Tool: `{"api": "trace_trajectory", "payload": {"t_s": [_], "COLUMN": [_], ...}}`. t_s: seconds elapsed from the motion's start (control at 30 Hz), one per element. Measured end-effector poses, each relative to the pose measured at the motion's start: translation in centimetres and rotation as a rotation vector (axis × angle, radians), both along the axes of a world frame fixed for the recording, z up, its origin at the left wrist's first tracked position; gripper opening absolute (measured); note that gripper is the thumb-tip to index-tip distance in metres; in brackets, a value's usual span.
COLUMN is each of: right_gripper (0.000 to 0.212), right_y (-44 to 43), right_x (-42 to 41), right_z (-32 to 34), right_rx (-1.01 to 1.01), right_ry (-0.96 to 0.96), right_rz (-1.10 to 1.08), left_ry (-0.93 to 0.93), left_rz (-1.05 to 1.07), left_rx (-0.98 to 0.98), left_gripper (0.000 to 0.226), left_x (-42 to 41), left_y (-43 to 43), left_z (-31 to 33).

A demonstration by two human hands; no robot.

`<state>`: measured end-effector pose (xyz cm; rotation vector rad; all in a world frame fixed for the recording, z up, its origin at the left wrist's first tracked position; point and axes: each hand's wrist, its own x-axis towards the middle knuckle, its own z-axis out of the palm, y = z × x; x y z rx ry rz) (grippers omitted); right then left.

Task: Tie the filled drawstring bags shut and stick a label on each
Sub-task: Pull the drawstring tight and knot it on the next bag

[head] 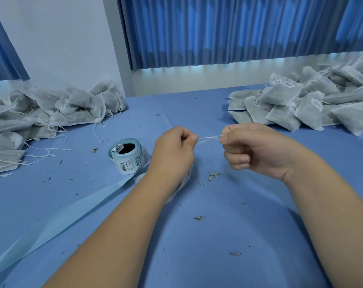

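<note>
One: Two hands, item one. Are we entering both as busy?

Two: We are. The left hand [172, 154] and the right hand [257, 150] are hovering over the middle of the blue tabletop [218, 235]. Between them they are stretching a thin white drawstring [209, 138] level and taut.

One: How are we recording the hold?

Two: The left fingers [194, 138] are curling tight and pinching one end between thumb and forefinger. The right fingers [225, 140] are pinching the other end the same way, with the rest folding into the palm. A small crossing of the string is showing about midway.

One: And the bag itself?

Two: We are seeing only a white edge of the bag [184, 181], peeping out under the left wrist. The hand is covering the rest, so we are not saying how it is lying.

One: Item two, labels.

Two: One label roll [127, 155] is sitting just left of the left hand, its hollow core facing up and barcodes showing on its side. Its pale blue backing strip [62, 221] is trailing toward the near left corner.

One: Item three, stock.

Two: Many loose-stringed bags [51, 113] are lying heaped at the far left, their strings spilling over the tabletop. A heap of labelled bags [301, 104] is lying at the far right, well apart from the first.

One: Sundries?

Two: Dried leaf crumbs [212, 175] are lying scattered near the hands, and blue curtains [218, 28] are hanging behind.
</note>
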<state>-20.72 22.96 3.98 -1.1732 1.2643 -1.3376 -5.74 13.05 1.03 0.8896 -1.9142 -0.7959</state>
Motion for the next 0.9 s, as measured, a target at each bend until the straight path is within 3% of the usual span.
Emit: {"api": "trace_trajectory", "payload": {"t_s": [0.1,0.2,0.3,0.4,0.6,0.7,0.8,0.9], "right_gripper": [0.030,0.033,0.030,0.025,0.019,0.021,0.025,0.021], "right_y": [-0.3,-0.6,-0.7,-0.7,-0.4,-0.2,0.0,0.2], "right_x": [-0.2,-0.8,-1.6,-1.8,-1.8,-1.6,-1.1,-0.3], "right_z": [-0.1,0.0,0.0,-0.1,0.3,0.5,0.7,0.9], "right_rx": [-0.045,-0.095,-0.112,-0.137,-0.236,-0.306,-0.383,-0.438], "right_ry": [-0.020,-0.072,-0.101,-0.147,-0.203,-0.233,-0.230,-0.138], "right_rz": [-0.138,-0.373,-0.541,-0.622,-0.709,-0.713,-0.668,-0.578], "left_ry": [-0.069,-0.194,-0.171,-0.272,-0.313,-0.318,-0.289,-0.200], "left_rz": [-0.041,-0.156,-0.243,-0.368,-0.489,-0.506,-0.430,-0.265], "left_rx": [0.020,0.067,0.179,0.235,0.370,0.396,0.388,0.387], "left_gripper": [0.024,0.050,0.051,0.046,0.042,0.029,0.024,0.037], "left_x": [0.5,1.1,1.3,1.3,1.6,1.7,1.4,1.0], "left_y": [-0.4,-0.3,0.3,0.6,0.9,0.8,0.5,0.0], "left_z": [0.1,-0.2,0.2,0.6,1.5,1.5,1.0,0.5]}}
